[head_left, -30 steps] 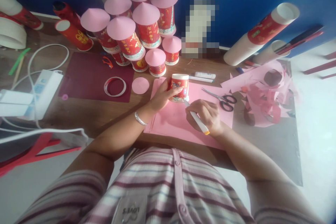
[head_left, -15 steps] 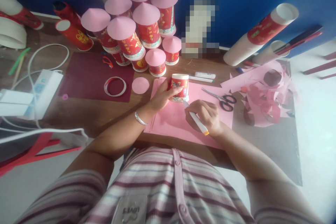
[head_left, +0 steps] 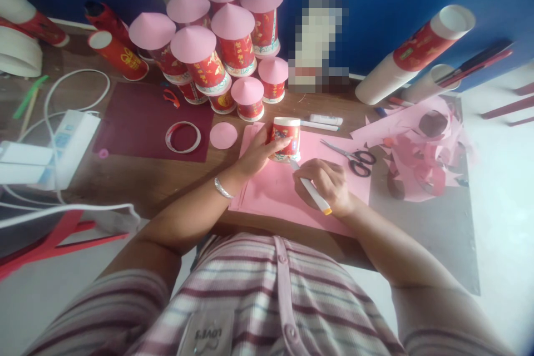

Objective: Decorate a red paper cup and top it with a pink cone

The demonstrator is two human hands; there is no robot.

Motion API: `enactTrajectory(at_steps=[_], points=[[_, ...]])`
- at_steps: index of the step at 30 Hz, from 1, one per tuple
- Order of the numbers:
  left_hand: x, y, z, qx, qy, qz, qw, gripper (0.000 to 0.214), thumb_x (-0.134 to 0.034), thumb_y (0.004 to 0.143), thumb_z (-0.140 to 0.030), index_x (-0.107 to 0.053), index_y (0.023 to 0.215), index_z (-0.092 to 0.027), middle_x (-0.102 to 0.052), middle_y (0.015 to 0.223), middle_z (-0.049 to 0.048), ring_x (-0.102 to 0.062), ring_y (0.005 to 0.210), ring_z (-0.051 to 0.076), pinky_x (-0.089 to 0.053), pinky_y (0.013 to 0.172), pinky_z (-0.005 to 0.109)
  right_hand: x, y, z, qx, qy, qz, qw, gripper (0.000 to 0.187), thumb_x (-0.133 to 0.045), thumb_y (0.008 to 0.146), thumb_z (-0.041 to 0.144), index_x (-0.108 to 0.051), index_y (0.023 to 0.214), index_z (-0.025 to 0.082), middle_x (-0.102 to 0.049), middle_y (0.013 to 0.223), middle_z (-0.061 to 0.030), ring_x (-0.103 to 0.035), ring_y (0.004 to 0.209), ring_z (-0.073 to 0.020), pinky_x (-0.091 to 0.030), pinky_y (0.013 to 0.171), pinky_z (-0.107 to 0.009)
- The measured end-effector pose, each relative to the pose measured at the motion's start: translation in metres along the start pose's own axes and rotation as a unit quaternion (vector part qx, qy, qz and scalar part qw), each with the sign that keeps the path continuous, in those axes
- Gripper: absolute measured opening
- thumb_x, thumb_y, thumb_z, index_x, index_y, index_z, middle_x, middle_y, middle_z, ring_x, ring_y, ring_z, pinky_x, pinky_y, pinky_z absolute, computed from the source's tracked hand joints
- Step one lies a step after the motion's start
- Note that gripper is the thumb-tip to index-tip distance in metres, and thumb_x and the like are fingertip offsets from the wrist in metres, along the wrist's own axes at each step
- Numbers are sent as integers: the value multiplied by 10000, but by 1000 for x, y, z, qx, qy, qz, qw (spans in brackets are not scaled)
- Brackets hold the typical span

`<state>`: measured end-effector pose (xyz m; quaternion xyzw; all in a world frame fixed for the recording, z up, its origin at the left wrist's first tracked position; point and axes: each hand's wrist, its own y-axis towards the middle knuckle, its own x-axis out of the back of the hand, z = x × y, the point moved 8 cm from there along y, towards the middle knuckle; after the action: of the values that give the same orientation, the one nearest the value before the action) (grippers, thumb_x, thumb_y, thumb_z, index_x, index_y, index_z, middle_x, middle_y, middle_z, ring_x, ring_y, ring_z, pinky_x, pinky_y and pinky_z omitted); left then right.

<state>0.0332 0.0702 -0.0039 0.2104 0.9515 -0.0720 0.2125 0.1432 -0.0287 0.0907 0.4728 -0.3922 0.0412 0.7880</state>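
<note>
My left hand (head_left: 259,153) is wrapped round a short red paper cup (head_left: 287,132) with a white rim, upright over a stack of pink paper (head_left: 271,194). In my right hand (head_left: 327,181) is a white marker (head_left: 316,196) with an orange end. Its tip is at the cup's lower white band, where green lines show; whether it touches, I cannot tell. Black-handled scissors (head_left: 354,158) lie open on the pink paper to the right of the cup. A flat pink paper disc (head_left: 223,136) sits left of my left hand.
Behind stand several red cups with pink cone tops (head_left: 233,22). Pink paper scraps (head_left: 421,150) and a tall paper tube (head_left: 413,55) are at right. At left are a tape ring (head_left: 182,137) on maroon paper (head_left: 125,122), a power strip (head_left: 69,147) and white cables.
Almost nothing differs. My right hand and the marker have shifted very slightly left along the cup's lower edge; the left hand keeps its hold.
</note>
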Motion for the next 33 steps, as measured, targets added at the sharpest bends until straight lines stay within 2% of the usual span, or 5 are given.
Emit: enactTrajectory(at_steps=[8,18,33], points=[[0,-1,1,8,-2,4,1000,356,-769,849,-371,-620,1127,-207,-672,984,36,-660,852,165,-548,754,291,3,1,2,7,-8,-7,1000,253,-596,821,21,-530,945,232,-587,709,34,-556,552,-119,-457,493,-254],[2,0,3,-6,24,4,1000,377,-769,849,-387,-610,1139,-206,-683,1012,48,-673,875,175,-546,752,289,1,-1,0,-5,-9,-8,1000,247,-592,830,29,-560,979,224,-606,711,27,-588,570,-135,-483,527,-263],[1,-1,1,5,3,-4,1000,386,-801,815,-383,-631,1110,-203,-683,987,44,-663,872,177,-549,756,293,-1,1,0,-2,-6,6,1000,234,-588,857,30,-532,971,227,-596,705,36,-586,575,-122,-443,512,-253]])
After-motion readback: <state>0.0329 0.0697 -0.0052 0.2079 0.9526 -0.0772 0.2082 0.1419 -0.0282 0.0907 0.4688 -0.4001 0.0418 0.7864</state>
